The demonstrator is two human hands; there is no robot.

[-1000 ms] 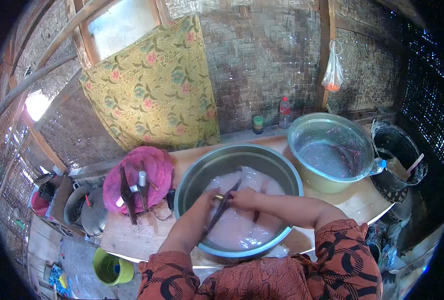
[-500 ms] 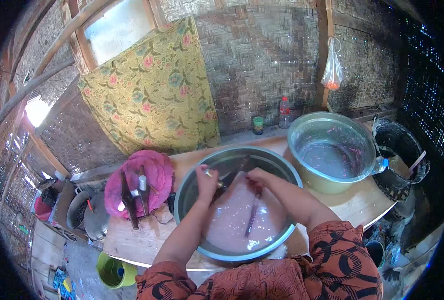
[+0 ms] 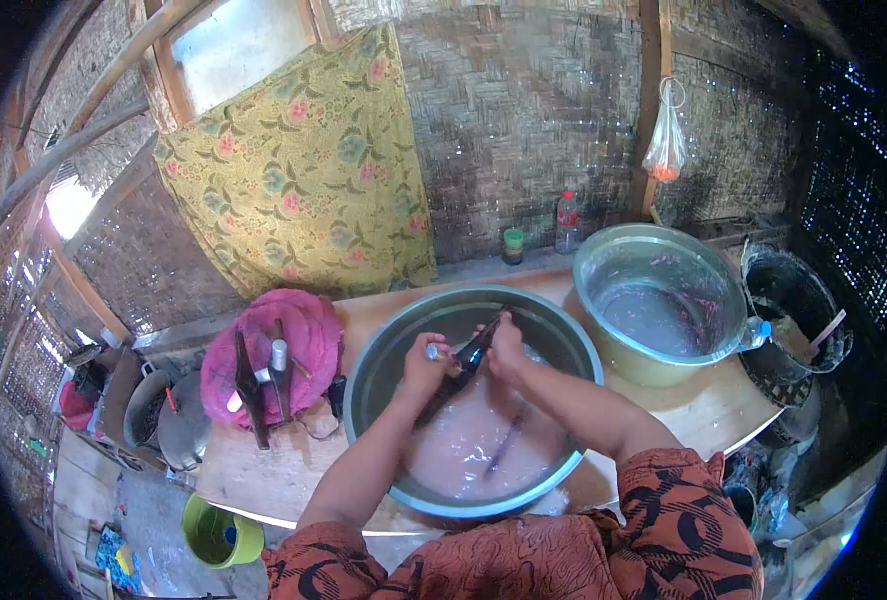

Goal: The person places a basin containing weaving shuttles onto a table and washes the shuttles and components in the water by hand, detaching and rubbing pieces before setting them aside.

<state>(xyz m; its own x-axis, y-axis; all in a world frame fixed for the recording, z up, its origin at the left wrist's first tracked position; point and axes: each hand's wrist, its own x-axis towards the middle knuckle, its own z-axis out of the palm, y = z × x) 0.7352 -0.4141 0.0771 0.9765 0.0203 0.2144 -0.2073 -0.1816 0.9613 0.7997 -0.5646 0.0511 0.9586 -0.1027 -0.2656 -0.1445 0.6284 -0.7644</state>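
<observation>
Over a wide grey-green basin (image 3: 374, 470) of cloudy pinkish liquid (image 3: 464, 455), both my hands are closed on a long, dark, glossy object (image 3: 477, 350). It lies slantwise, its lower part reaching down toward the liquid; its exact kind is unclear. My left hand (image 3: 427, 368) grips its side, with a small brass-and-white piece showing at the fingers. Higher up, my right hand (image 3: 507, 348) holds the upper end, the fingertips partly hidden. A thin dark stick-like shape (image 3: 504, 445) shows in the liquid below.
Left of the basin, a pink, ragged-edged mat (image 3: 219, 345) bears dark-handled tools (image 3: 251, 390). To the right stand a second basin (image 3: 654, 370) with pinkish scraps inside and a black bucket (image 3: 804, 280). A bottle (image 3: 567, 222) and small green-lidded jar (image 3: 513, 245) are behind.
The dark object has come up out of the liquid into clear view between my hands. My right hand has moved slightly upward, and the left hand has shifted a little right.
</observation>
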